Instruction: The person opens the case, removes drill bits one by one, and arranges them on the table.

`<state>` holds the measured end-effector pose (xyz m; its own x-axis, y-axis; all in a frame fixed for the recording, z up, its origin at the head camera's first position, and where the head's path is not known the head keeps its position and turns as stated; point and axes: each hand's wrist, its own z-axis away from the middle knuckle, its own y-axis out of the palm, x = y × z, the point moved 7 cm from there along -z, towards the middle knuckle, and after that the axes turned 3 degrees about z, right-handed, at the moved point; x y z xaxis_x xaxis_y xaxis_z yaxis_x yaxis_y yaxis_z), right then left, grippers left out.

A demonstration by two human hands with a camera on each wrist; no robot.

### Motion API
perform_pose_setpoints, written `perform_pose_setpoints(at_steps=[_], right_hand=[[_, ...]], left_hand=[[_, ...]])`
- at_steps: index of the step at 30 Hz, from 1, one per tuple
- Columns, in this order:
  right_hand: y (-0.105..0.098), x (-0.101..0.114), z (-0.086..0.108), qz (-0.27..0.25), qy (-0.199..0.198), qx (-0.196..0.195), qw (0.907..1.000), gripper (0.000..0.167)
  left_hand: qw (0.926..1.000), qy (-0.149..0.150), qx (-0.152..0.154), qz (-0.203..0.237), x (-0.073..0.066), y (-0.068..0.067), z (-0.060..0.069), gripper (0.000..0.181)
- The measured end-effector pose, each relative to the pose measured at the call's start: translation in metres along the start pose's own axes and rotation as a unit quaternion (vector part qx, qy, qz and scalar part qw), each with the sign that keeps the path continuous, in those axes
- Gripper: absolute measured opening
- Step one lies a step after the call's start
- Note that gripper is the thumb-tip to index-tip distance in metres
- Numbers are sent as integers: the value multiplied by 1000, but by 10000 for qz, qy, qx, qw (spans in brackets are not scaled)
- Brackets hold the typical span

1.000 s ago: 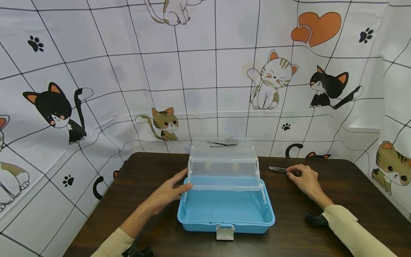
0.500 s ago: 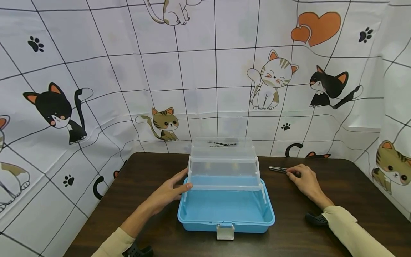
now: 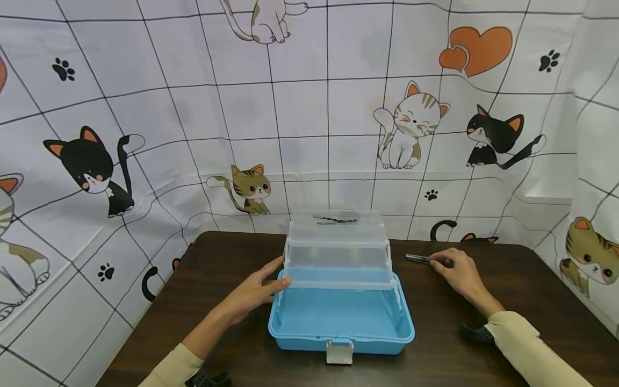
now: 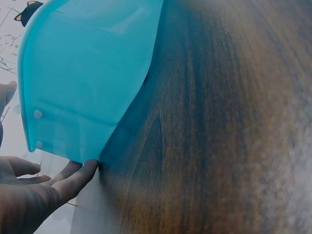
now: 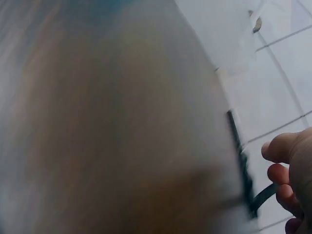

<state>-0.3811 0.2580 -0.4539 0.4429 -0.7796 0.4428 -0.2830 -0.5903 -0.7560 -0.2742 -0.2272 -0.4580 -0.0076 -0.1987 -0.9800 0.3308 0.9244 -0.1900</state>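
Box (image 3: pixel 300 343) touched, metallic piece (image 3: pixel 417 259) pinched

I see the left hand (image 3: pixel 251 292) loosely spread against the box's smooth blue plastic side, near translucent trays (image 3: pixel 338 252). The right hand (image 3: pixel 456 271) pinches the slim piece, right of the box at the wood-grain table (image 3: pixel 450 328); its long axis runs sideways, free end towards the box.

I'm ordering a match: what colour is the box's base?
The base is light blue, clearest in the head view.
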Motion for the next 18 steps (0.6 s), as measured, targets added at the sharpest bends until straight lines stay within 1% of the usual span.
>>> perform_pose_setpoints(at_steps=[3,8,14,18], right_hand=[[-4,11,-7,-101,-53,27,9999,10],[-14,40,-24,-271,-191,93,9994,14],[-24,79,-50,-287,-503,433,9974,19],[-27,103,-71,-367,-589,615,9957,25]], left_hand=[[10000,-2,11,2,0,1,0,81],[10000,2,-33,2,0,0,1,81],[10000,-18,1,5,2,1,0,81],[10000,-4,11,14,1,0,0,82]])
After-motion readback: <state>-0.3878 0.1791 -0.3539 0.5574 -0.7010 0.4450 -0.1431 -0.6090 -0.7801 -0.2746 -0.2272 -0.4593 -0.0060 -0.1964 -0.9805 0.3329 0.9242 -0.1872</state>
